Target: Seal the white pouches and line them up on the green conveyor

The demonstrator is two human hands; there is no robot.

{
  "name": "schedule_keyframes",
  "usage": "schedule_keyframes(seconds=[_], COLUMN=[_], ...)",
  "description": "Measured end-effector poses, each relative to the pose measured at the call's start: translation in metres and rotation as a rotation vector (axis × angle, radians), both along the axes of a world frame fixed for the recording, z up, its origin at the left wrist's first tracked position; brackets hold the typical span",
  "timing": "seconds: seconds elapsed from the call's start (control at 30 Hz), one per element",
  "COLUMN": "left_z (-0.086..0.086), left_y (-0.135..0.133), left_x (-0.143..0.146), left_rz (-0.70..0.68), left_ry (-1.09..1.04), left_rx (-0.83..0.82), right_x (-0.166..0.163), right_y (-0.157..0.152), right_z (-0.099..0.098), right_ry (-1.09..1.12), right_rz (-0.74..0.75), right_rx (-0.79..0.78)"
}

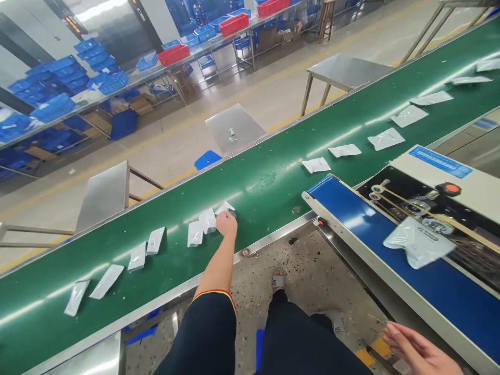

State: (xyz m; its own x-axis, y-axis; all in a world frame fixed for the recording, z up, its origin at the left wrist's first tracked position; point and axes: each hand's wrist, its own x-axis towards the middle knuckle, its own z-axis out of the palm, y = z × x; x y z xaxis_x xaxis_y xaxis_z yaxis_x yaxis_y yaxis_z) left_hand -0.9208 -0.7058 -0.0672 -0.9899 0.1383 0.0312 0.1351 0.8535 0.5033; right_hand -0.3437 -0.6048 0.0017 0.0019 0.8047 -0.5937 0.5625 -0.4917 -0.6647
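Note:
My left hand is closed at a small white packet on the green conveyor belt, its fingers partly hidden from view. Two more white packets, one in the middle and one to its left, lie right beside that hand. Low at the right, my right hand hangs beside the blue feeder belt, thumb and fingers pinched together. A faint thin strip shows at its fingertips, too blurred to name. A larger white packet lies on the blue belt against the machine's side.
Several white packets lie along the green belt on both sides. The machine has exposed pulleys and a red-tipped knob. Steel tables stand beyond the belt. Blue and red bins line a far bench.

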Motion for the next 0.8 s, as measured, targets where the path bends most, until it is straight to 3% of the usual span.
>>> schedule_keyframes(seconds=[0.1,0.27,0.37,0.43,0.5,0.63,0.8], left_z=[0.015,0.054,0.087,0.105,0.116,0.113,0.095], left_y=[0.014,0.047,0.076,0.097,0.117,0.145,0.19], left_x=[0.044,0.171,0.251,0.298,0.342,0.429,0.539], left_rz=[-0.168,-0.483,-0.824,-1.02,-1.111,-1.251,-1.465], left_ry=[-0.039,-0.368,-0.618,-0.797,-0.975,-1.172,-0.962], left_rx=[0.173,0.416,0.553,0.6,0.641,0.652,0.326], right_x=[-0.031,-0.078,-0.08,-0.06,-0.025,0.058,0.151], right_y=[0.007,0.025,0.044,0.053,0.055,0.043,0.042], right_z=[0.011,0.029,0.045,0.055,0.06,0.049,0.018], right_ry=[-0.08,0.112,0.226,0.275,0.279,0.166,0.08], right_rz=[0.206,0.478,0.513,0.486,0.369,-0.163,-0.686], right_rx=[-0.029,0.337,0.632,0.703,0.662,0.529,0.415])
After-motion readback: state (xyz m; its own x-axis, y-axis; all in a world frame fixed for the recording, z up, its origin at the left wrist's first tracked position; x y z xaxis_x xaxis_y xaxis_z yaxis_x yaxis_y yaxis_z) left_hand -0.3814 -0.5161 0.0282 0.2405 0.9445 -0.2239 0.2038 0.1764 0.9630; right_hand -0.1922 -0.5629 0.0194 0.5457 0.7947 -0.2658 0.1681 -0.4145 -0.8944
